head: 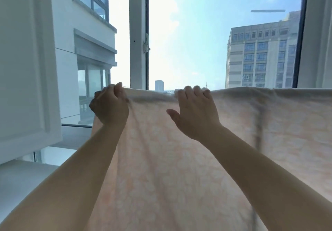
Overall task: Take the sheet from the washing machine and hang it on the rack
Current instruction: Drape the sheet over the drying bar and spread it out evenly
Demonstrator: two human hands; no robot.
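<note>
Two hands at the top edge of the pale peach patterned sheet (179, 158), which hangs draped over a rail I cannot see. My left hand (109, 105) grips bunched fabric near its left corner; my right hand (195, 110) hooks curled fingers over the fold, thumb spread

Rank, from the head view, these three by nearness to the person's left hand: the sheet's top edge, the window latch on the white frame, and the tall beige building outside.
1. The pale peach patterned sheet: its top edge is gripped in the left hand.
2. The white window latch: above, on the white frame, to the right.
3. The tall beige building: far right, outside the glass.
</note>
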